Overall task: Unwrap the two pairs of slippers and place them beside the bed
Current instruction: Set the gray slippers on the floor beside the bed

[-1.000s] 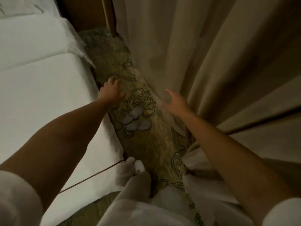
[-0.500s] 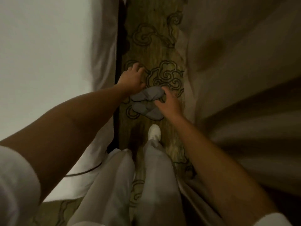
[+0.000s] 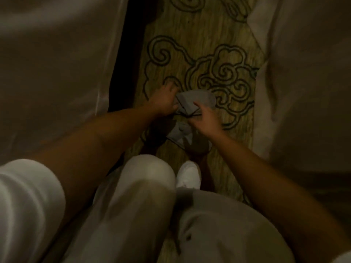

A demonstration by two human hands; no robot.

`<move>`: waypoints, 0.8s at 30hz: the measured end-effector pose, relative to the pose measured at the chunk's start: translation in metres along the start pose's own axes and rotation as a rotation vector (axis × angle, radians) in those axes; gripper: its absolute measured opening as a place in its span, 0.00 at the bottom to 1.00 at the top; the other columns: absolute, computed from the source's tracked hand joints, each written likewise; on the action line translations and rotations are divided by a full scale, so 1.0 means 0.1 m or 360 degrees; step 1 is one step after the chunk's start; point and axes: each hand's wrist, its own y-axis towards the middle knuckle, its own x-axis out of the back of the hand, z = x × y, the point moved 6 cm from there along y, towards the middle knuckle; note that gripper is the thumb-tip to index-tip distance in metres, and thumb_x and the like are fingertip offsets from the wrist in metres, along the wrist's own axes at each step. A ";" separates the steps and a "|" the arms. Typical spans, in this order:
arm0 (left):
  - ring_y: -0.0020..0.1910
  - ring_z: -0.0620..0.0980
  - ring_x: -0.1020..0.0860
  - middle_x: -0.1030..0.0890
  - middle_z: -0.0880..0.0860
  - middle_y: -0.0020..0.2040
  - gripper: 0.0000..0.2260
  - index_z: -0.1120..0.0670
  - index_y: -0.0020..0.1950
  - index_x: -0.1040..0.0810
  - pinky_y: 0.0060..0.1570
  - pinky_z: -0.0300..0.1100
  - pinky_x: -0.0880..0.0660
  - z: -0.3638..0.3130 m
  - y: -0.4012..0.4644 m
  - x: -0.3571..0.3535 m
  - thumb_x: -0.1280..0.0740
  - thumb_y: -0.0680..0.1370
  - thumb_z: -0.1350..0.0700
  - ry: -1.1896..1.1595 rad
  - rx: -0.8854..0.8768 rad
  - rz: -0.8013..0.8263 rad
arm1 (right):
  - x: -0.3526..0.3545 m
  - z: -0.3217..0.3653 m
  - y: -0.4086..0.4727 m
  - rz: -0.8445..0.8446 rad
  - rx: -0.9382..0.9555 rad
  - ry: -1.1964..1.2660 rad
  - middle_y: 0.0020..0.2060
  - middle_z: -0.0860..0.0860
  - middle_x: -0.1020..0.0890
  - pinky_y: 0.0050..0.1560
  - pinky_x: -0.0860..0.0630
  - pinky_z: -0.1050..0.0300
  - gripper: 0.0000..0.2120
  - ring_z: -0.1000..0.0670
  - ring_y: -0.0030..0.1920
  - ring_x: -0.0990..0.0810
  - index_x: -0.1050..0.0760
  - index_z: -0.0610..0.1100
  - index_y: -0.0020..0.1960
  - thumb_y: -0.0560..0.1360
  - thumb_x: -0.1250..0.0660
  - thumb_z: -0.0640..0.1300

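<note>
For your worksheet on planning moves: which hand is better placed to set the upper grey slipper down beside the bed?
Likely the left hand: it holds the upper slipper on the side nearer the bed. The right hand grips the far side.

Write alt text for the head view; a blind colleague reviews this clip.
Both hands, left hand and right hand, hold a grey slipper over patterned carpet; another slipper lies beneath. White bedding is left, curtain right.
</note>
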 end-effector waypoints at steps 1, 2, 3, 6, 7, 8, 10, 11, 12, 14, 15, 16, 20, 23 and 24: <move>0.69 0.64 0.30 0.37 0.62 0.76 0.31 0.58 0.75 0.35 0.65 0.54 0.30 0.06 0.08 -0.14 0.32 0.76 0.46 0.0032 -0.0010 0.0035 | -0.12 -0.05 0.06 0.0021 0.0024 -0.0060 0.68 0.39 0.24 0.65 0.26 0.47 0.38 0.38 0.67 0.25 0.33 0.47 0.76 0.69 0.29 0.56; 0.69 0.63 0.31 0.37 0.62 0.76 0.32 0.58 0.75 0.35 0.65 0.54 0.30 0.10 0.13 -0.25 0.32 0.76 0.45 0.0069 -0.0039 0.0051 | -0.23 -0.12 0.12 0.0023 0.0081 -0.0120 0.68 0.39 0.24 0.64 0.26 0.46 0.39 0.38 0.67 0.25 0.33 0.47 0.76 0.68 0.31 0.59; 0.69 0.63 0.31 0.36 0.62 0.75 0.32 0.57 0.76 0.35 0.66 0.54 0.30 0.06 0.14 -0.28 0.32 0.76 0.45 0.0080 -0.0080 0.0060 | -0.25 -0.17 0.08 0.0043 0.0099 -0.0188 0.68 0.38 0.25 0.64 0.26 0.45 0.40 0.37 0.67 0.26 0.33 0.46 0.76 0.68 0.33 0.61; 0.68 0.63 0.30 0.33 0.61 0.73 0.32 0.54 0.75 0.34 0.66 0.55 0.30 0.12 0.18 -0.60 0.32 0.75 0.43 0.0165 -0.0166 0.0135 | -0.53 -0.39 0.05 0.0088 0.0173 -0.0308 0.69 0.37 0.26 0.65 0.28 0.44 0.42 0.35 0.67 0.27 0.35 0.43 0.77 0.69 0.27 0.58; 0.68 0.63 0.31 0.33 0.60 0.73 0.32 0.53 0.74 0.34 0.66 0.56 0.31 0.19 0.20 -0.73 0.32 0.74 0.41 0.0214 -0.0174 0.0131 | -0.59 -0.44 0.05 0.0117 0.0177 -0.0363 0.70 0.38 0.27 0.65 0.27 0.43 0.43 0.35 0.67 0.27 0.37 0.44 0.78 0.68 0.25 0.57; 0.69 0.63 0.32 0.34 0.60 0.74 0.32 0.52 0.73 0.32 0.67 0.58 0.31 0.24 0.18 -0.82 0.31 0.73 0.40 0.0283 -0.0188 0.0111 | -0.66 -0.49 0.07 0.0145 0.0184 -0.0435 0.71 0.39 0.27 0.64 0.27 0.43 0.45 0.36 0.67 0.27 0.39 0.46 0.79 0.68 0.25 0.58; 0.71 0.63 0.33 0.36 0.60 0.75 0.31 0.52 0.70 0.31 0.68 0.58 0.33 0.25 0.21 -0.84 0.30 0.72 0.40 0.0332 -0.0202 0.0124 | -0.68 -0.58 0.06 0.0273 0.0099 -0.0636 0.71 0.40 0.28 0.63 0.26 0.44 0.47 0.36 0.68 0.28 0.42 0.47 0.79 0.68 0.25 0.60; 0.71 0.63 0.34 0.37 0.60 0.75 0.31 0.52 0.71 0.32 0.68 0.58 0.33 0.25 0.20 -0.85 0.30 0.72 0.41 0.0362 -0.0209 0.0127 | -0.70 -0.65 0.03 0.0316 0.0063 -0.0730 0.71 0.40 0.28 0.63 0.27 0.44 0.47 0.36 0.68 0.28 0.43 0.48 0.79 0.68 0.26 0.61; 0.72 0.63 0.35 0.38 0.60 0.76 0.32 0.53 0.72 0.33 0.68 0.57 0.33 0.21 0.22 -0.79 0.29 0.73 0.42 0.0392 -0.0216 0.0114 | -0.68 -0.71 0.01 0.0317 0.0035 -0.0803 0.71 0.41 0.29 0.64 0.27 0.43 0.47 0.36 0.68 0.29 0.44 0.48 0.79 0.68 0.26 0.62; 0.71 0.63 0.35 0.37 0.62 0.75 0.31 0.54 0.74 0.35 0.66 0.55 0.33 0.28 0.18 -0.77 0.30 0.74 0.45 0.0426 -0.0185 0.0139 | -0.77 -0.80 -0.12 0.0287 -0.0010 -0.0892 0.70 0.41 0.28 0.64 0.28 0.38 0.46 0.36 0.67 0.29 0.41 0.48 0.76 0.67 0.27 0.64; 0.71 0.64 0.34 0.36 0.63 0.74 0.31 0.54 0.75 0.35 0.65 0.55 0.32 0.27 0.19 -0.76 0.31 0.75 0.46 0.0408 -0.0175 0.0133 | -0.78 -0.89 -0.20 0.0225 -0.0047 -0.0935 0.69 0.42 0.28 0.63 0.29 0.37 0.45 0.36 0.66 0.28 0.39 0.47 0.75 0.66 0.27 0.64; 0.70 0.64 0.33 0.35 0.63 0.73 0.32 0.54 0.75 0.36 0.64 0.54 0.32 0.34 0.18 -0.75 0.30 0.75 0.46 0.0405 -0.0143 0.0141 | -0.86 -0.90 -0.24 0.0165 -0.0051 -0.0971 0.68 0.41 0.29 0.63 0.29 0.35 0.45 0.36 0.65 0.28 0.39 0.46 0.74 0.64 0.26 0.64; 0.68 0.64 0.30 0.32 0.62 0.70 0.37 0.54 0.76 0.37 0.64 0.55 0.31 0.43 0.26 -0.78 0.28 0.72 0.41 0.0375 -0.0135 0.0077 | -1.00 -0.87 -0.24 0.0051 -0.0014 -0.1222 0.66 0.39 0.28 0.59 0.28 0.36 0.49 0.36 0.62 0.27 0.40 0.43 0.74 0.62 0.26 0.64; 0.68 0.62 0.31 0.32 0.61 0.72 0.43 0.54 0.79 0.42 0.65 0.55 0.33 0.33 0.34 -0.83 0.27 0.70 0.41 0.0449 -0.0252 0.0019 | -1.02 -0.84 -0.14 0.0079 0.0031 -0.1288 0.66 0.38 0.29 0.59 0.29 0.39 0.50 0.36 0.62 0.27 0.43 0.42 0.76 0.63 0.26 0.64; 0.68 0.62 0.31 0.32 0.61 0.72 0.44 0.54 0.79 0.43 0.65 0.55 0.33 0.29 0.36 -0.81 0.27 0.70 0.42 0.0475 -0.0294 0.0005 | -0.99 -0.82 -0.13 0.0081 0.0052 -0.1289 0.65 0.38 0.28 0.59 0.29 0.40 0.51 0.36 0.62 0.27 0.42 0.42 0.76 0.62 0.26 0.63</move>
